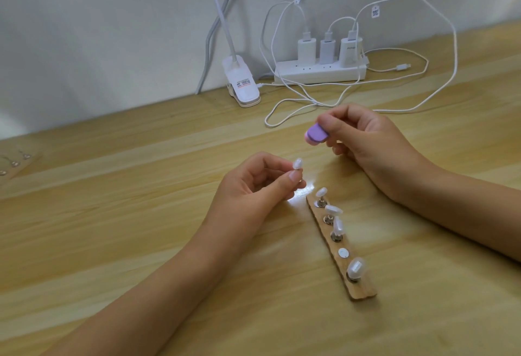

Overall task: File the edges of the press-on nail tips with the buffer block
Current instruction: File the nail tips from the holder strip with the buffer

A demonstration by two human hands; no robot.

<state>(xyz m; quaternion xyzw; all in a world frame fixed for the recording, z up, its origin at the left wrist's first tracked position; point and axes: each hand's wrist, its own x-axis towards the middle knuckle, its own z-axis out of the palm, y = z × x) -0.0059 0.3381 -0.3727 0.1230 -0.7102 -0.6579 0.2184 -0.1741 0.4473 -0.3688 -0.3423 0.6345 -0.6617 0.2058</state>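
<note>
The left hand (pixel 253 183) pinches one nail tip (pixel 297 164) w/ thumb & fingers. The tip sticks up out of the pinch. The right hand (pixel 366 141) pinches the buffer block (pixel 316 135) by one end, and the block's long side points down-left, at the tip. The block is up & to the right of the tip – near, not touching – so I think it must come down-left to rub the edge. Four more tips (pixel 355 268) wait on the wooden strip (pixel 363 293)

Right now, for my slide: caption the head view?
Left hand pinches a pearly white nail tip; right hand grips a purple buffer block, not yet touching.
</note>
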